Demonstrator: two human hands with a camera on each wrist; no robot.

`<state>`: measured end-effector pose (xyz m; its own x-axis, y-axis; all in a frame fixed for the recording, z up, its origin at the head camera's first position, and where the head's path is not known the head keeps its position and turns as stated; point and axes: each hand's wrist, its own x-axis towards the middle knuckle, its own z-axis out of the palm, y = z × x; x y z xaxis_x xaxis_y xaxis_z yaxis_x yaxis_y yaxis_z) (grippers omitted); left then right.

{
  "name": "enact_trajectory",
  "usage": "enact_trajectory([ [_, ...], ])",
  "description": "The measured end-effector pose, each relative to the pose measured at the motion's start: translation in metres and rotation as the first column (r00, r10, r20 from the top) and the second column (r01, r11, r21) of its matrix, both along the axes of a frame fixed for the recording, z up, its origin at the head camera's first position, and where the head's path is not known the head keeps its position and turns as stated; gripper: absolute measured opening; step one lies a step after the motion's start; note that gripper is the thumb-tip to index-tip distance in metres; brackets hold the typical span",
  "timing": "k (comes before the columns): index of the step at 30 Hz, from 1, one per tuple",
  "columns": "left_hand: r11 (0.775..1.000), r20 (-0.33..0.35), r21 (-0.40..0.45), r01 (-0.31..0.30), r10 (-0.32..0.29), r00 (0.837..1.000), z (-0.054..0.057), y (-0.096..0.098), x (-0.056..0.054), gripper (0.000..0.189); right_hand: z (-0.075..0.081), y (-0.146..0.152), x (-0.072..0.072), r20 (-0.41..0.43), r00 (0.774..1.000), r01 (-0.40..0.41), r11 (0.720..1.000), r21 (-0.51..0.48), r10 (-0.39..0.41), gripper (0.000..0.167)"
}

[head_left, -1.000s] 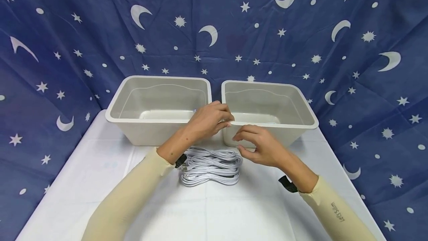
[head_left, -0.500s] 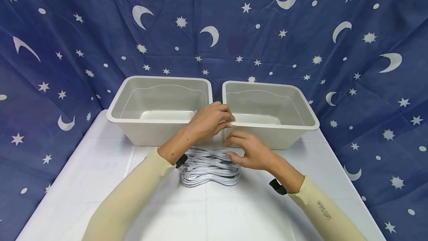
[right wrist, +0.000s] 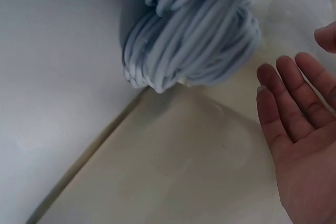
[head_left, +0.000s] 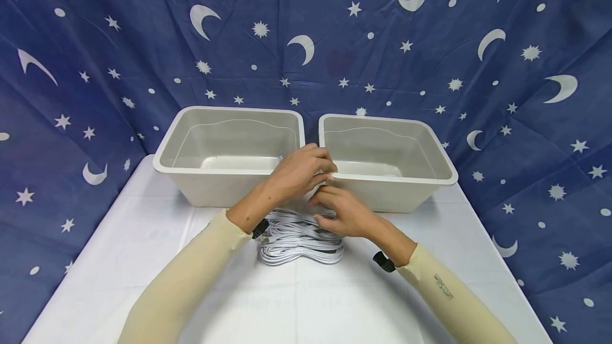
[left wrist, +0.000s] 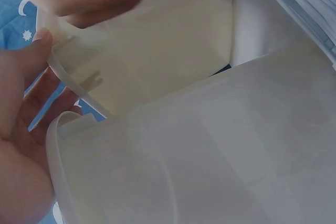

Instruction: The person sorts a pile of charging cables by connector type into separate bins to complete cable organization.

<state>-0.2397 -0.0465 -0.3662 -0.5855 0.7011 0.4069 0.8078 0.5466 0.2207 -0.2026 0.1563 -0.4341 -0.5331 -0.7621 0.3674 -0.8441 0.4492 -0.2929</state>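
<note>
Near the cables (head_left: 302, 244) — right hand (head_left: 345, 212), farther left now

A blue curtain (head_left: 330, 20) backs a seemingly draped table (head_left: 344, 307).

Cord (head_left: 301, 246) partly hidden by my right hand (head_left: 341, 211)
My left hand (head_left: 300, 173) covers the near left corner of the right tub (head_left: 406, 192); a blue speck (head_left: 281, 158) is too small to identify; the table's near edge (head_left: 296, 336) is cut off.
</note>
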Motion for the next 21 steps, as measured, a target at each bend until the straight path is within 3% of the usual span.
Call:
enact_trajectory([
  [12,1.0,0.0,-0.004,-0.005,0.005,1.0,0.0,-0.002,0.0,0.019,-0.02,-0.018,-0.009,0.111,0.994,0.007,0.996,0.086,-0.017,0.029],
  [21,1.0,0.001,0.006,0.005,-0.005,1.0,0.0,0.0,0.0,0.018,-0.025,-0.026,-0.01,0.138,0.989,0.027,0.99,0.139,-0.047,0.025],
])
